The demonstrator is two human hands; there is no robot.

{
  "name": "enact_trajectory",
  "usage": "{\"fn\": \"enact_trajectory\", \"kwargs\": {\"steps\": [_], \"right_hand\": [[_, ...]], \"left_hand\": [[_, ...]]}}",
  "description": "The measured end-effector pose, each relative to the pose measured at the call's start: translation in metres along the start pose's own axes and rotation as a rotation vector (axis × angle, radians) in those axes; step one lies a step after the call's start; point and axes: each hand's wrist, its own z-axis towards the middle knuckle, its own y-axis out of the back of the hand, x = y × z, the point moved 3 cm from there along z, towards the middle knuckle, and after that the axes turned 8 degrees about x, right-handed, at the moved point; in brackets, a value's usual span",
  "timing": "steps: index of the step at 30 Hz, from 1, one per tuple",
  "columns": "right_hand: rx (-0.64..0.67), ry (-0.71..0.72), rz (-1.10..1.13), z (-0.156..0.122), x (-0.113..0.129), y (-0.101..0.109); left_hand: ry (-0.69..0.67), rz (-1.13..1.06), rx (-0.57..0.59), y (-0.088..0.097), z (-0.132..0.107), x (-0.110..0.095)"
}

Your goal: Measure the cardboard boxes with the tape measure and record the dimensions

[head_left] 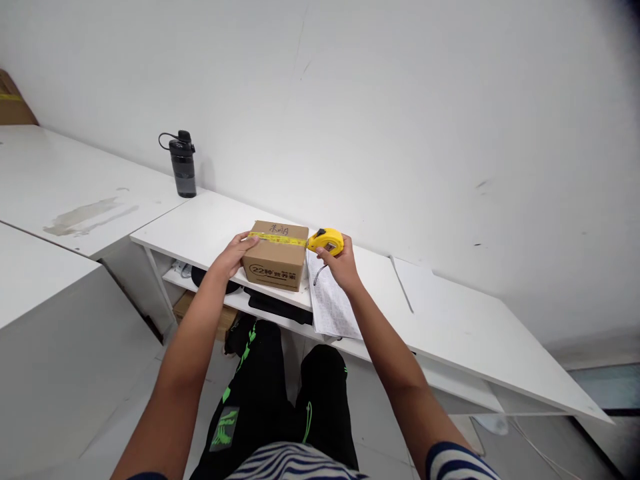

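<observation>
A small brown cardboard box (pixel 275 255) with dark printing on its front and handwriting on top sits on the white shelf unit. My left hand (pixel 237 253) is closed on the box's left side, its thumb on the top edge. Across the box top runs a yellow marked strip (pixel 280 239), in line with the mouth of a yellow tape measure (pixel 327 241). That tape measure is gripped in my right hand (pixel 343 260), just beyond the box's right edge. A dark wrist cord (pixel 319 272) hangs from it over the printed papers (pixel 334 304).
A black water bottle (pixel 183 167) stands at the back left by the wall. White tables (pixel 75 167) adjoin the unit on the left. Dark items (pixel 280 307) lie on the lower shelf, with another carton (pixel 185 308) underneath. A second taped carton (pixel 15 100) is at far left.
</observation>
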Motion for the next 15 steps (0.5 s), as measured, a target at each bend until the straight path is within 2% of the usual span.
{"fn": "enact_trajectory", "kwargs": {"steps": [3,5,7,9,11,12,15], "right_hand": [[-0.027,0.009,0.024,-0.007,-0.002,0.007],[-0.030,-0.006,0.029,-0.008,-0.006,0.007],[-0.024,-0.010,0.033,-0.003,-0.010,0.002],[-0.004,0.018,0.056,0.007,-0.010,-0.008],[0.020,0.063,0.080,0.023,-0.006,-0.021],[0.032,0.080,0.087,0.032,-0.003,-0.028],[0.107,0.090,0.080,0.060,0.008,-0.053]], "left_hand": [[0.011,0.000,-0.009,0.028,0.001,0.005],[0.071,0.056,-0.071,0.043,0.003,0.013],[0.129,0.141,-0.148,0.050,0.004,0.019],[0.095,0.288,-0.259,0.048,0.006,0.016],[-0.016,0.429,-0.363,0.039,0.008,0.007],[-0.061,0.456,-0.379,0.033,0.010,0.002],[-0.071,0.312,-0.268,0.012,0.015,-0.006]]}}
